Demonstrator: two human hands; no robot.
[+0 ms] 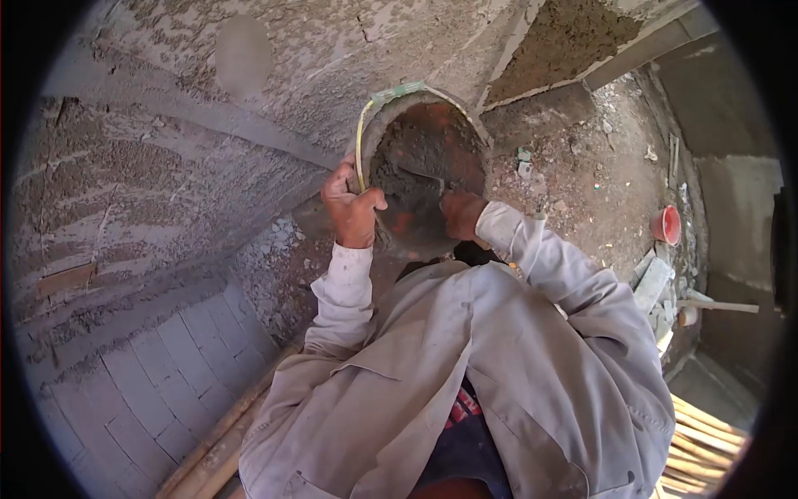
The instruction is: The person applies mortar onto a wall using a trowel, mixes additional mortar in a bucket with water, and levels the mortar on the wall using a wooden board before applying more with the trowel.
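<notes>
A round bucket (480,137) with wet grey mortar (416,154) inside stands in front of my body. Its thin yellowish handle (360,141) rises around the far rim. My left hand (353,206) is closed on the bucket's left rim, beside the lower end of the handle. Inside the bucket's right side, my right hand (462,214) grips a trowel (422,174), whose metal neck shows above the mortar. The blade is hidden or smeared with mortar.
Rough plastered walls (183,150) rise ahead and at left, above a grey block surface (166,366). At right lie rubble (549,187), a red bucket (666,225) and broken slabs (653,284). Bamboo poles (702,445) lie at lower right, with more poles (224,437) at lower left.
</notes>
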